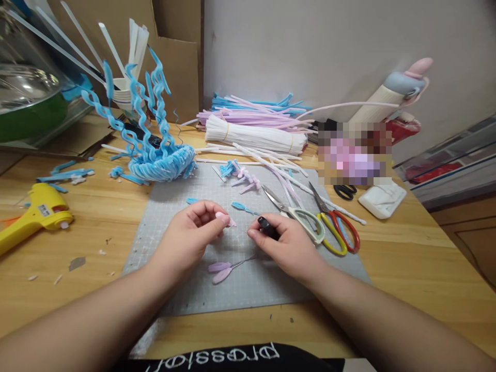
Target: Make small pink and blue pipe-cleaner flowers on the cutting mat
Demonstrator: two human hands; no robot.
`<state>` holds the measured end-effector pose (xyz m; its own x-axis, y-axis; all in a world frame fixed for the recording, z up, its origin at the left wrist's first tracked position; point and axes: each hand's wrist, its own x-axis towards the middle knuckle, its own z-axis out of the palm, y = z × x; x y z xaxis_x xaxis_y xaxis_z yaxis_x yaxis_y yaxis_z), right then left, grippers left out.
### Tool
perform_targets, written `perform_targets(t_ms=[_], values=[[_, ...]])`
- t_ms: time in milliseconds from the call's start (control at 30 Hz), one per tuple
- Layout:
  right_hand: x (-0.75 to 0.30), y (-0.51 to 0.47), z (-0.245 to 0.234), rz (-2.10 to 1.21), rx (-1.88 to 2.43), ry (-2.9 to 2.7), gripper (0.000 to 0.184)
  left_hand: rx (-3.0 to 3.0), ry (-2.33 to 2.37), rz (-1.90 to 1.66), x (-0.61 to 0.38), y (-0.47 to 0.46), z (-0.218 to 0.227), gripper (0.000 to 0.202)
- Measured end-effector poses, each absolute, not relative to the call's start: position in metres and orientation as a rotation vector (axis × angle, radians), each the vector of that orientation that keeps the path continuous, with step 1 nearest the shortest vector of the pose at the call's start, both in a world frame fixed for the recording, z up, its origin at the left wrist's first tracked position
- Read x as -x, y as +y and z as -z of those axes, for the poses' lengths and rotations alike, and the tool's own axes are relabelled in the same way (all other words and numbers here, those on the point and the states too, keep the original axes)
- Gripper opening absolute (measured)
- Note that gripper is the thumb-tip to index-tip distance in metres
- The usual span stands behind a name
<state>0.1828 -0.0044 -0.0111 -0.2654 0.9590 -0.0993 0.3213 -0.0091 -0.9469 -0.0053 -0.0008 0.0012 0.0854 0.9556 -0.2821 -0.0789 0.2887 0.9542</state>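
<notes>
Pale pink fuzzy piece (226, 219), one: pinched in the person's left hand (197, 227), above a grey cutting mat (174, 292).
Right hand (285, 242): closed around a black implement (268, 228). On mat: lilac petal shapes (222, 275), nearby; pale-green-handled scissors (287, 210), rightward. Far left corner: blue fuzzy ornament (160, 164).

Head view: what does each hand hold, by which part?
Left hand pinches a pink piece, exact spot unclear; right hand grips a black object behind its exposed end.
</notes>
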Motion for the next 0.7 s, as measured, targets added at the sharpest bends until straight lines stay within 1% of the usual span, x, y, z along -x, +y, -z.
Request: perform_targets(t_ms=[233,300,367,400,467,533,633,700], values=[[-0.187,-0.003,0.011,-1.064,1.348,-1.818,0.005,-0.998,1.218,-1.018,0.005,0.001,0.0,0.019],[-0.189,-0.003,0.011,-0.953,1.429,-1.873,0.002,-0.957,1.252,-1.125,0.007,0.002,-0.001,0.026],[-0.191,-0.004,0.008,-0.852,1.572,-1.984,0.006,-0.888,1.32,-1.308,0.01,0.004,-0.003,0.032],[-0.193,-0.005,0.006,-0.823,1.644,-2.069,0.009,-0.858,1.357,-1.389,0.012,0.006,-0.005,0.032],[-0.194,-0.007,0.001,-0.823,1.719,-2.248,0.012,-0.815,1.413,-1.489,0.014,0.009,-0.008,0.027],[-0.195,-0.009,-0.003,-0.907,1.675,-2.382,0.014,-0.8,1.437,-1.518,0.016,0.011,-0.01,0.025],[-0.197,-0.01,-0.006,-1.03,1.588,-2.411,0.016,-0.819,1.426,-1.498,0.018,0.014,-0.006,0.025],[-0.199,-0.007,-0.006,-1.01,1.61,-2.385,0.016,-0.892,1.442,-1.457,0.022,0.017,0.0,0.026]])
